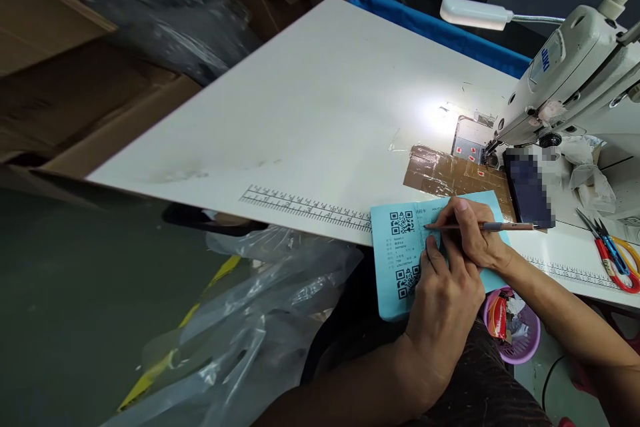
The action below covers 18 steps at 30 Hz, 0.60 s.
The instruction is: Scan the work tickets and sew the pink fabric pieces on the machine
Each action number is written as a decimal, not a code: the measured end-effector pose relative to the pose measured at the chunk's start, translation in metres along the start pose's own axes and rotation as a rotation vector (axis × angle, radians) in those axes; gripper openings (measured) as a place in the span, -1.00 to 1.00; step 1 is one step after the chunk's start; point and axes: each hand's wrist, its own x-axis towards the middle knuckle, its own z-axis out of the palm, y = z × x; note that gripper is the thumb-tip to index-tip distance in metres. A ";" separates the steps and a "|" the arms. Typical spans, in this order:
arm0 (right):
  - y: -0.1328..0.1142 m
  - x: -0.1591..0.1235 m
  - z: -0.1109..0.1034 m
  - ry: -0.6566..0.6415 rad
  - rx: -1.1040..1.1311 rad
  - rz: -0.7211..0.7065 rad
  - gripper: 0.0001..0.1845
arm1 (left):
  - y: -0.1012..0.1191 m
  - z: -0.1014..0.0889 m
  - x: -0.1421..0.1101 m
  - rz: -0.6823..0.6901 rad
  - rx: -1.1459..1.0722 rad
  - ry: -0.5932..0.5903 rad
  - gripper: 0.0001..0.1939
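A light-blue printed card (pixel 393 290) with QR codes lies at the table's front edge, its lower part jutting past it. My left hand (pixel 445 293) rests on the card's lower right with bent fingers, holding it against the table; its thumb is hidden. In my right hand (pixel 473 230) is a slim pen (pixel 510 227), pinched between thumb and fingers. The pen's tip touches or nearly touches the card beside the upper QR code. Brown taped cardboard (pixel 440 170) lies just behind the card.
A sewing machine (pixel 565 73) and a dark phone (pixel 527 187) are at the right. Scissors (pixel 607 257) lie near the right front edge. Below is a purple basket (pixel 525 347) holding scraps. Plastic bags (pixel 240 340) hang at the table's front; cardboard boxes (pixel 90 107) stand left.
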 end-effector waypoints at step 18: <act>0.003 -0.009 -0.031 0.471 -0.470 -0.208 -0.65 | 0.001 0.003 -0.006 0.014 0.040 -0.124 -0.62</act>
